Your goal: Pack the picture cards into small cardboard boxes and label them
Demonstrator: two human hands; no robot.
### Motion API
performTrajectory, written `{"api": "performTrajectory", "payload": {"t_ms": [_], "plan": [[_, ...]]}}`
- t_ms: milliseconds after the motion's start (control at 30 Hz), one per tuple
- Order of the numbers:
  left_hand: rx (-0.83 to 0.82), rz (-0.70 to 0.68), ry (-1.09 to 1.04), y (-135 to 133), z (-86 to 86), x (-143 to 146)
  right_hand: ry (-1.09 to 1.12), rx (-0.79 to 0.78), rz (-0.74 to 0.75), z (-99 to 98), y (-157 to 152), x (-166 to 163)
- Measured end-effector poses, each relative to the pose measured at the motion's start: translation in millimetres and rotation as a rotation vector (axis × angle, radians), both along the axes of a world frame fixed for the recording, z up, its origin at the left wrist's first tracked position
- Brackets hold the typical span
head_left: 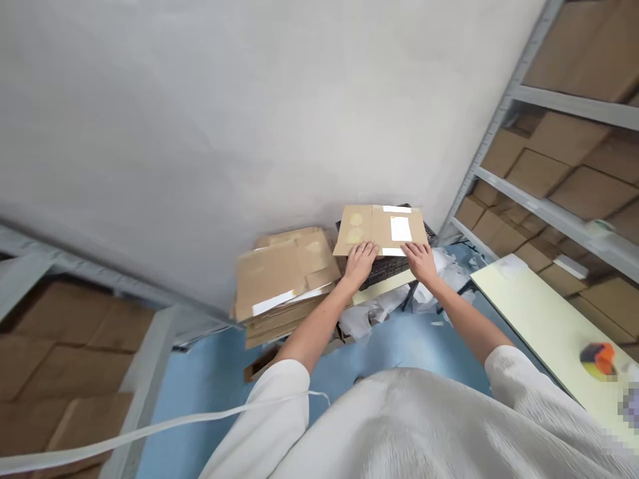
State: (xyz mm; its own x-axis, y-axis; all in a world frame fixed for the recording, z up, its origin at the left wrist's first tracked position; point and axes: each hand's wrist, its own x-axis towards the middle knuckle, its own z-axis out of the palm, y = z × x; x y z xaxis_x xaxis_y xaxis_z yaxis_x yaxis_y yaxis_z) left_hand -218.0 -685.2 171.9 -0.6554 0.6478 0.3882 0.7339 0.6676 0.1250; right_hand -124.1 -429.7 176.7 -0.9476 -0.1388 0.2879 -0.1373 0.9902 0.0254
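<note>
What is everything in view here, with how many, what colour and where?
Labelled cardboard: one, brown, centre
Mesh crate: at least one, black, beneath that cardboard
Cardboard stack: one, brown, left of the crate
Wrapping: several pieces, whitish, below the crate
Table: one, pale yellow, right
Blurred item: one, orange, black and yellow, on the table
Shelving: two units, grey, left and right
Boxes: many, brown, on both units
Strap: one, white, lower left
Wall: one, off-white, behind
Floor: one, blue, below
Top: one, white, bottom
Left grip: one, bare, on the labelled cardboard's near edge
Right grip: one, bare, same edge, further right
</note>
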Motion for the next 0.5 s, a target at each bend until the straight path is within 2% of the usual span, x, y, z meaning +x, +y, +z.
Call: {"api": "performTrajectory", "payload": {"t_ms": [167, 333, 500], "plan": [[-0.015, -0.189, 0.029, 128, 0.5, 20, 0.022, 0.001, -0.187, -7.7, 109, 63], [-0.035, -0.394, 0.006, 261, -8.1, 63, 0.018, -0.002, -0.366, -24.1, 215, 148], [-0.078, -0.587, -0.006, 375, -23.8, 115, 0.012, -0.018, -0.575, -46.3, 289, 238]]}}
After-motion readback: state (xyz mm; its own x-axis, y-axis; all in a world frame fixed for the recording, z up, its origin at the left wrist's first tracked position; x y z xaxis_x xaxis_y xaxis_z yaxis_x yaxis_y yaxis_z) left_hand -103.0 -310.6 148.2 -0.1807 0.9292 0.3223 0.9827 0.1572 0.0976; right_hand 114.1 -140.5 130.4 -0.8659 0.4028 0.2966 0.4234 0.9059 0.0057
